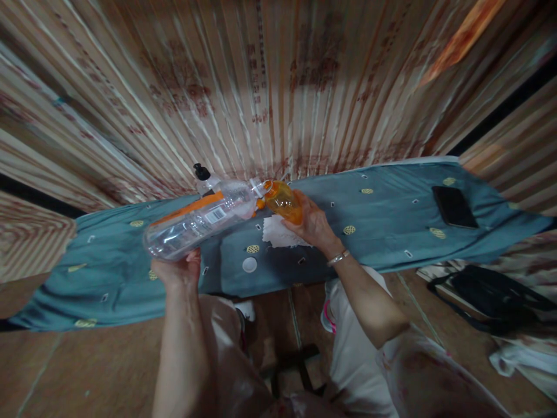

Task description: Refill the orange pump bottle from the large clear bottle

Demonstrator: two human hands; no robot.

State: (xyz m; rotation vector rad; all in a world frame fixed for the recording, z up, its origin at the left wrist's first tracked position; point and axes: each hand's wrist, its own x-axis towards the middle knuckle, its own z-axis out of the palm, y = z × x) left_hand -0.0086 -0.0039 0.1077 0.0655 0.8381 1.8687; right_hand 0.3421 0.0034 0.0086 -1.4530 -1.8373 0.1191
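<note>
My left hand [178,268] grips the base of a large clear plastic bottle [198,223], fingers wrapped round it, tipping it almost flat so its neck points right. My right hand [314,225] holds a small orange bottle [284,201], fingers closed round its lower part, with its mouth turned up to meet the big bottle's neck. The two mouths are touching or just apart; I cannot tell which. Both bottles hang over a counter [383,232] covered in a blue-grey cloth with small yellow motifs.

I judge this as pouring from the large bottle into the small one. The next move calls for keeping the mouths lined up and tilting slowly, because the orange bottle's opening is narrow.

A white barcode label [214,215] sits on the clear bottle; its print is too small to read. Under the bottles lie a crumpled white tissue [278,233] and a round white cap [249,265]. A black pump top [201,172] stands behind. A dark phone [455,206] lies well apart to the right.
</note>
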